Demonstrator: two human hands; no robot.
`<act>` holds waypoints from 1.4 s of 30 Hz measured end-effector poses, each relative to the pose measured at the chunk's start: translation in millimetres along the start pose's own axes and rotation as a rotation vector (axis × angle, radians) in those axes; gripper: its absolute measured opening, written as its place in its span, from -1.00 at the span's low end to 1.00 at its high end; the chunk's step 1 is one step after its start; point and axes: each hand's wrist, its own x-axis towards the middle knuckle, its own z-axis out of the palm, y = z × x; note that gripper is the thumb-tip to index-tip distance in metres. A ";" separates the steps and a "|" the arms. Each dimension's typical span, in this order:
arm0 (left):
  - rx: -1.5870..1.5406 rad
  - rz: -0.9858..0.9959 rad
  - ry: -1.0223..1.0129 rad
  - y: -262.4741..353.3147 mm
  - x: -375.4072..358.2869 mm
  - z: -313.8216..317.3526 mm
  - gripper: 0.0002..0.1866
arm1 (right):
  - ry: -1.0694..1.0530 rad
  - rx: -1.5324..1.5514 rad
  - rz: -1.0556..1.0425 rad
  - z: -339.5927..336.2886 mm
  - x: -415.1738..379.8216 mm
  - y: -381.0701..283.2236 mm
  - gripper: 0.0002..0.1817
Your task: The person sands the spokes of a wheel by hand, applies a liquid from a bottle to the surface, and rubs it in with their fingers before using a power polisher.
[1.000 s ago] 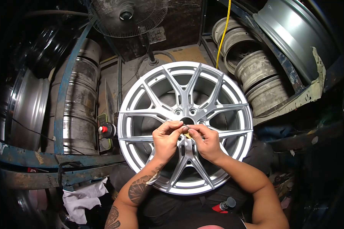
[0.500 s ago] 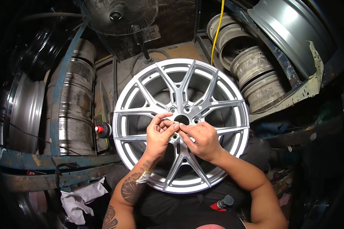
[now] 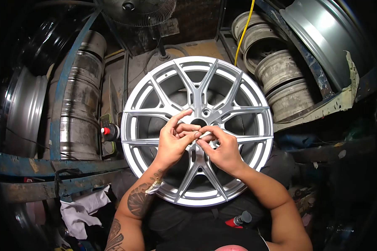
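A silver multi-spoke alloy wheel (image 3: 197, 90) lies face up in front of me, over my lap. Above its hub, near the round centre bore, both hands meet at a small pale piece (image 3: 205, 134), too small to name. My left hand (image 3: 174, 140) pinches it between thumb and fingertips, with the index finger raised away. From the other side, the thumb and index finger of my right hand (image 3: 224, 150) close on the same piece. Some lug holes and part of the hub are hidden behind my fingers.
Racks with worn wheels (image 3: 83, 96) stand left, and more dusty wheels (image 3: 280, 69) right. A fan (image 3: 132, 10) is at the back. A red-capped bottle (image 3: 110, 131) sits left of the wheel, a white rag (image 3: 86, 209) lower left, a red container (image 3: 238, 219) by my lap.
My fingers have shifted on the small pale piece: the right index finger is more bent and the left index finger is lifted higher. The view has tilted slightly; the wheel stays put.
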 end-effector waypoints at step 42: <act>0.234 0.126 0.032 -12.7 -3.6 4.0 -0.75 | -0.091 0.187 0.134 -14.3 6.7 15.7 -0.92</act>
